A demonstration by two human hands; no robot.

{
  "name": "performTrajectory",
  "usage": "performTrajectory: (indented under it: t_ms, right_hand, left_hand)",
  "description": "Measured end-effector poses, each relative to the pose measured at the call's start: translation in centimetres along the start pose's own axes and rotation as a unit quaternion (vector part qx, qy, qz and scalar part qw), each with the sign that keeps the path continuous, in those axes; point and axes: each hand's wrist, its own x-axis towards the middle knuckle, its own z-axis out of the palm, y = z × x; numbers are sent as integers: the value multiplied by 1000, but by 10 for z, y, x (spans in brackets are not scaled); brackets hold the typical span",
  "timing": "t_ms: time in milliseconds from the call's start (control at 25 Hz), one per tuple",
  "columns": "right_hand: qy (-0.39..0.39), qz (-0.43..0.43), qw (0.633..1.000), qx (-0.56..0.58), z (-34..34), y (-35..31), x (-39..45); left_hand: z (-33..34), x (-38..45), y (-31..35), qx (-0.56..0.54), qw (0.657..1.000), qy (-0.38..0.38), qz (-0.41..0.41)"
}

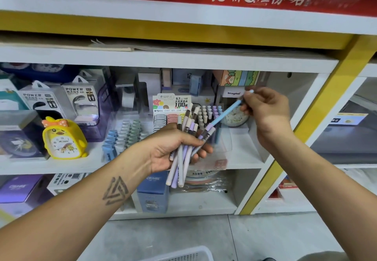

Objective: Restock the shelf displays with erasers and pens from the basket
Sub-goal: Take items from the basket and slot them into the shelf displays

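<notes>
Left hand (175, 148) grips a bundle of pens (184, 152) (white, lilac, brown-banded caps) in front of the middle shelf (244, 158). Right hand (267, 111) pinches one blue pen (226, 113) by its upper end, tilted, tip just over the clear pen display (208, 115). White basket (183, 255) on floor below.
</notes>
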Motion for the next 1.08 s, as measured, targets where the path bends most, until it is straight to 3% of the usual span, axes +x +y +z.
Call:
performTrajectory:
  t_ms: [120,200,280,440,800,920,1000,1080]
  right_hand:
    - [-27,-81,984,-157,-6,2,1]
    - [-105,-123,940,-300,-8,11,-9]
    - [-164,-168,900,-366,-10,20,-17]
    - [-192,-205,878,-388,-10,28,-21]
    - [-225,-196,857,-419,-9,29,-20]
    - [-208,-225,812,-496,-8,28,-17]
    - [-184,-230,828,-478,-3,22,-19]
    - [-182,-128,910,-351,7,14,-25]
  left_hand:
    - [-5,0,6,-24,998,39,30]
    - [-6,-1,9,-48,996,57,47]
    - [-4,-1,10,-61,995,65,53]
    - [0,-2,8,-66,995,59,54]
    - [0,0,4,-55,995,62,52]
    - [2,0,2,-63,995,49,55]
    - [2,0,1,-69,995,40,57]
    - [3,0,1,-71,995,38,58]
